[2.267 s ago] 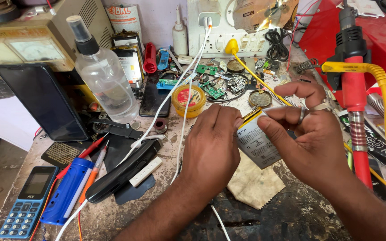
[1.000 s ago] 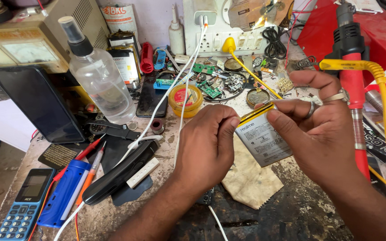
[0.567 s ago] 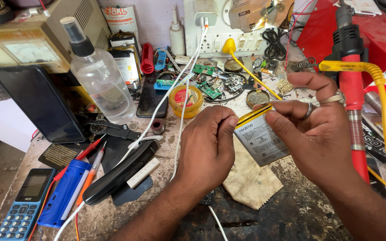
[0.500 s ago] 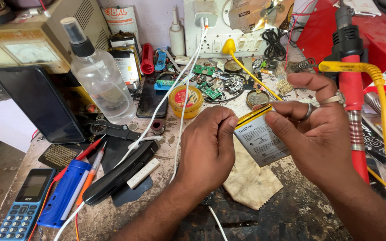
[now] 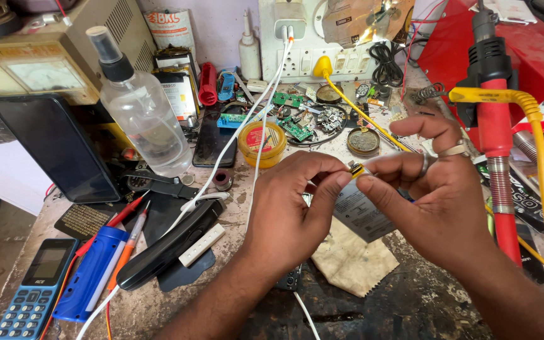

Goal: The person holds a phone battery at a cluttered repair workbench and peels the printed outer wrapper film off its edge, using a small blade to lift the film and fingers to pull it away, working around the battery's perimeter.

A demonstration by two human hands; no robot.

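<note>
Right above the desk (image 5: 410,302), a flat grey phone battery (image 5: 361,211) with a yellow top edge is pinched between both hands: the left hand (image 5: 291,208) closes thumb and fingertips on its upper corner, and the right hand (image 5: 439,201), wearing rings, grips the same corner from the other side. Beneath lies a beige cloth (image 5: 351,261). A clear spray bottle (image 5: 140,113) stands further left, and a red hot-air gun (image 5: 495,119) stands at the right.

Grimy workbench (image 5: 410,302) is carrying a spray bottle (image 5: 143,116), blue keypad phone (image 5: 36,296), yellow cloth (image 5: 351,264), flux tin (image 5: 261,141) and loose circuit boards (image 5: 294,123).
</note>
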